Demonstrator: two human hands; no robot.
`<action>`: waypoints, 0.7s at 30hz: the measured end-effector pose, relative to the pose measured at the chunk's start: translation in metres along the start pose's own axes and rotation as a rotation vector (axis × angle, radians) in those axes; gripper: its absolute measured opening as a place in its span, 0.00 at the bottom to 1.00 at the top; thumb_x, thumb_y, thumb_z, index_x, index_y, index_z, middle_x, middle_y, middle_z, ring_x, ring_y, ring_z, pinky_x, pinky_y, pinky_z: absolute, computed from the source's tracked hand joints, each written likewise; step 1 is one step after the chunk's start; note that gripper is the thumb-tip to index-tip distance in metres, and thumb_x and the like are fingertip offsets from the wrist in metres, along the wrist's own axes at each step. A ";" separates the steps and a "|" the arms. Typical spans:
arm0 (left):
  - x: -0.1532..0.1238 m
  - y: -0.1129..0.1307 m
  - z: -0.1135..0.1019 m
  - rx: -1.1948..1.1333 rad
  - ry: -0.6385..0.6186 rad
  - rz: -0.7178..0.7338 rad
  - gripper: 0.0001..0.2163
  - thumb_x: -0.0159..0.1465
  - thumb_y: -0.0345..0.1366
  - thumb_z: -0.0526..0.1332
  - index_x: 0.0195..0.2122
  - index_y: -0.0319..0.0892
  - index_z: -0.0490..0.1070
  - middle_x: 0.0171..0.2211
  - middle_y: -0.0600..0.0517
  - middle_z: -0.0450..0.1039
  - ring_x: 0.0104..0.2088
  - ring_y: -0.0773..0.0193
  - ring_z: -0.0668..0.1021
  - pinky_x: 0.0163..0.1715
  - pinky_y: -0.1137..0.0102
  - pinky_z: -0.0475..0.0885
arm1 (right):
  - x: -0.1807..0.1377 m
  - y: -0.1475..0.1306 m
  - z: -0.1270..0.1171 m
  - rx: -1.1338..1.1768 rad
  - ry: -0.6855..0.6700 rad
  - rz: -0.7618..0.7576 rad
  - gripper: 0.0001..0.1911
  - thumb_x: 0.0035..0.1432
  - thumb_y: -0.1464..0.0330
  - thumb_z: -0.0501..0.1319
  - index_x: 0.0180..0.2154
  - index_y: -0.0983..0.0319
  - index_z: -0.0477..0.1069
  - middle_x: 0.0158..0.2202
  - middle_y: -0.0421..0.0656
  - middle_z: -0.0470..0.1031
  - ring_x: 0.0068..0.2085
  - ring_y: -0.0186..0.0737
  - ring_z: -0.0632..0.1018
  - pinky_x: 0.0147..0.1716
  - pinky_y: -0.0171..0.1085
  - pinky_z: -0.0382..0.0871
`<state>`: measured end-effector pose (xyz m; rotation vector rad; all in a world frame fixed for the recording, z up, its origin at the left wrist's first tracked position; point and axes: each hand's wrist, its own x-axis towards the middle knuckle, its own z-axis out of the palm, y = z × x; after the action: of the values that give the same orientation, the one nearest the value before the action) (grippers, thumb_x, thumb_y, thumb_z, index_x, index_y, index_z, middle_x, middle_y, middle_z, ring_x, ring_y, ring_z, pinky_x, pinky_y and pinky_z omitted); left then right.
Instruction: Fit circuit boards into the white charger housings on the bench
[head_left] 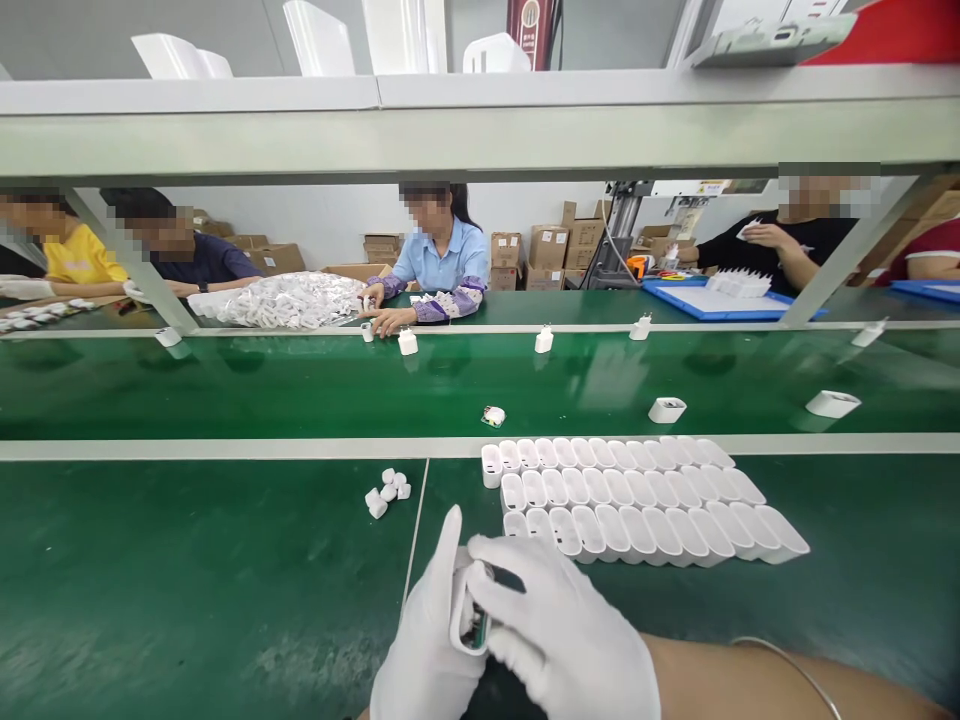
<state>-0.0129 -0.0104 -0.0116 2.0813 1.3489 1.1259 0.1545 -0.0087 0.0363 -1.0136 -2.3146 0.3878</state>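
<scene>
My left hand [427, 640], in a white glove, is closed around a white plastic charger housing [456, 625] with its open end toward me. Inside that opening shows part of a green circuit board [475, 628]. My right hand [562, 625], also gloved, curls its fingers over the same housing at its right side and opening; its fingertips partly hide the board. Just beyond my hands, several rows of empty white housings [630, 490] stand open-side up. A small heap of white foam-like blocks [388, 492] lies to the left.
A green conveyor belt [300, 385] runs across, carrying a circuit board [493, 416], white housings [667, 409] and plug-type chargers [544, 340]. A shelf beam [480, 140] spans overhead. Co-workers sit opposite, one [442, 260] beside a pile of white parts [285, 300]. A blue tray [712, 300] is at right.
</scene>
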 end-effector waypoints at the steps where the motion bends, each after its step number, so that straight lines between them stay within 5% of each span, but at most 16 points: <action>1: 0.002 0.004 -0.002 -0.052 -0.047 -0.002 0.39 0.65 0.29 0.55 0.69 0.51 0.29 0.35 0.54 0.76 0.31 0.65 0.80 0.33 0.73 0.78 | 0.003 0.003 -0.005 0.080 0.004 -0.007 0.06 0.59 0.73 0.58 0.38 0.59 0.71 0.47 0.41 0.75 0.43 0.42 0.74 0.44 0.40 0.69; 4: 0.005 0.013 -0.005 -0.187 -0.149 0.009 0.44 0.63 0.33 0.59 0.68 0.53 0.23 0.36 0.57 0.78 0.33 0.66 0.81 0.34 0.75 0.77 | 0.009 0.008 -0.019 0.239 0.001 0.161 0.07 0.60 0.73 0.58 0.32 0.57 0.73 0.34 0.37 0.76 0.37 0.36 0.74 0.42 0.36 0.66; 8: 0.003 0.012 -0.003 -0.260 -0.278 -0.122 0.50 0.61 0.39 0.64 0.67 0.50 0.18 0.41 0.55 0.80 0.37 0.64 0.82 0.38 0.76 0.77 | 0.012 0.008 -0.030 0.214 -0.124 0.346 0.10 0.56 0.72 0.59 0.37 0.55 0.76 0.34 0.37 0.76 0.36 0.35 0.75 0.38 0.34 0.64; 14: -0.001 0.009 -0.008 -0.103 -0.450 -0.294 0.54 0.57 0.48 0.65 0.68 0.42 0.21 0.45 0.44 0.78 0.43 0.51 0.81 0.42 0.65 0.78 | 0.019 0.009 -0.041 0.251 -0.291 0.314 0.06 0.57 0.69 0.60 0.30 0.56 0.75 0.27 0.33 0.73 0.30 0.30 0.71 0.34 0.29 0.61; 18: 0.007 0.021 -0.015 0.011 -0.568 -0.207 0.49 0.56 0.45 0.67 0.70 0.46 0.33 0.47 0.44 0.78 0.41 0.51 0.81 0.39 0.66 0.77 | 0.026 0.009 -0.048 0.267 -0.467 0.251 0.07 0.57 0.69 0.62 0.27 0.58 0.76 0.18 0.32 0.67 0.24 0.28 0.68 0.28 0.28 0.59; 21: 0.007 0.025 -0.014 0.047 -0.610 -0.154 0.45 0.55 0.42 0.68 0.69 0.49 0.44 0.46 0.44 0.78 0.40 0.51 0.81 0.37 0.67 0.77 | 0.027 0.005 -0.045 0.195 -0.555 0.183 0.06 0.57 0.70 0.63 0.29 0.58 0.79 0.21 0.34 0.71 0.25 0.30 0.69 0.27 0.30 0.59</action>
<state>-0.0084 -0.0165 0.0168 2.0667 1.1996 0.3445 0.1701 0.0159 0.0800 -1.1262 -2.5916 1.0620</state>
